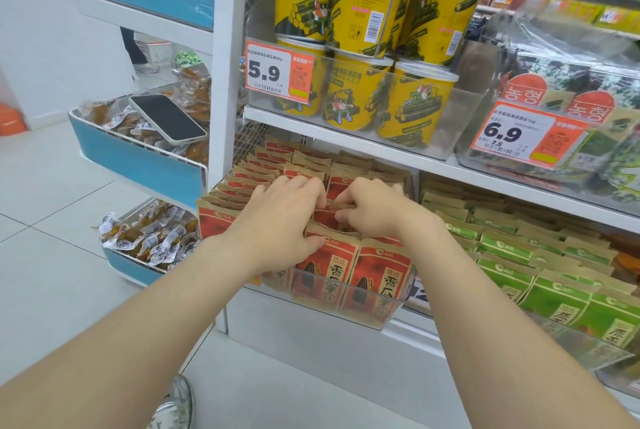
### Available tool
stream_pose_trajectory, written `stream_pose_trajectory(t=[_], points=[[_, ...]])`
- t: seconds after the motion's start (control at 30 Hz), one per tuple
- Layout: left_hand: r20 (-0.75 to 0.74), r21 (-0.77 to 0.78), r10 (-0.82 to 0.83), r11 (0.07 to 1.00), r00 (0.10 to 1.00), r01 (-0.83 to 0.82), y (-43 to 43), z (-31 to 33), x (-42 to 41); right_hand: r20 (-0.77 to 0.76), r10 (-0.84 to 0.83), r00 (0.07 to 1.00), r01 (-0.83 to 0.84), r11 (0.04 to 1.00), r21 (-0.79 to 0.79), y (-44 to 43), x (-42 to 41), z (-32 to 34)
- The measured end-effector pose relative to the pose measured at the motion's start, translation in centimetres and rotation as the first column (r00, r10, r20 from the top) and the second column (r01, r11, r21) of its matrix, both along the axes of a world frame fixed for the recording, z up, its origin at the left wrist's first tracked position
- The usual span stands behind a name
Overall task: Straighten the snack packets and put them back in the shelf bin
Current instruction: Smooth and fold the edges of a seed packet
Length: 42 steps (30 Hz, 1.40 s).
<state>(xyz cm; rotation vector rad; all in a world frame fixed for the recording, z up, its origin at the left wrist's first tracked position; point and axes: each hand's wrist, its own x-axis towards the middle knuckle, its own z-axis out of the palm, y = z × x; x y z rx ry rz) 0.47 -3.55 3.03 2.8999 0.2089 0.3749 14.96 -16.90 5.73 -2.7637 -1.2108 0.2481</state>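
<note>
left hand and right hand both pinch tops of red snack packets upright in the clear shelf bin.

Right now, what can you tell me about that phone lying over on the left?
The phone lies face up with its dark screen off, in a pale case with rounded corners. It rests tilted on a heap of small wrapped snacks in a blue-fronted bin, left of the white shelf post. Nothing else touches it: the left hand and right hand both grip the red packets further right.
</note>
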Motion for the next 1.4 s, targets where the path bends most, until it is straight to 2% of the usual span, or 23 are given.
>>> stream_pose_trajectory(t=[0.07,0.17,0.23,0.27,0.33,0.4,0.47,0.5,0.63,0.73,0.93,1.2,1.3,1.4], points=[[-0.054,-0.022,-0.025,0.999,0.998,0.024,0.2,-0.1,0.1,-0.04,-0.01,0.999,0.008,0.999,-0.05,0.2,-0.3,0.1],[-0.155,0.035,-0.061,0.997,0.986,0.068,0.0,-0.6,0.2,-0.093,-0.036,0.995,0.023,0.991,-0.131,0.5,-0.7,0.2],[-0.184,0.065,-0.072,0.994,0.98,0.086,-0.1,-0.9,0.4,-0.114,-0.05,0.992,0.038,0.993,-0.108,0.6,-0.7,0.2],[-0.186,0.058,-0.074,0.995,0.98,0.086,0.0,-1.0,0.4,-0.129,-0.054,0.99,0.049,0.998,-0.043,0.7,-0.6,0.2],[-0.186,0.029,-0.078,0.996,0.979,0.085,0.1,-0.9,0.6,-0.156,-0.062,0.986,0.092,0.977,0.191,0.7,-0.7,0.1],[-0.183,0.029,-0.08,0.996,0.98,0.087,0.3,-0.9,0.7,-0.171,-0.109,0.979,0.174,0.885,0.432,0.9,-0.5,-0.2],[-0.196,0.039,-0.081,0.995,0.977,0.09,0.4,-0.9,0.6,-0.153,-0.195,0.969,0.247,0.799,0.548,1.2,-0.1,-0.4],[-0.201,0.042,-0.082,0.995,0.976,0.092,0.3,-0.9,0.6,-0.127,-0.233,0.964,0.264,0.802,0.535,1.4,0.1,-0.6],[-0.193,0.025,-0.086,0.995,0.977,0.092,0.3,-0.9,0.5,-0.053,-0.313,0.948,0.313,0.893,0.324,1.9,1.1,-1.7],[-0.219,0.083,-0.083,0.991,0.972,0.104,0.2,-1.0,0.6,0.044,-0.336,0.941,0.308,0.901,0.306,2.1,1.3,-2.0],[-0.216,0.148,-0.073,0.983,0.974,0.106,-0.6,-1.3,0.5,0.234,-0.277,0.932,0.218,0.944,0.249,1.9,0.6,-2.1],[-0.248,0.078,-0.047,0.995,0.967,0.069,-1.1,-0.7,0.5,0.567,-0.1,0.818,-0.116,0.935,0.334,-1.9,-0.9,-0.8],[-0.222,0.014,-0.019,1.0,0.975,0.022,-1.3,0.4,0.2,0.636,-0.108,0.764,-0.263,0.848,0.46,-3.7,-1.5,-0.1],[-0.068,-0.063,0.036,0.997,0.997,-0.041,-1.6,1.2,0.1,0.651,-0.232,0.723,-0.36,0.678,0.641,-5.8,-2.5,0.7]])
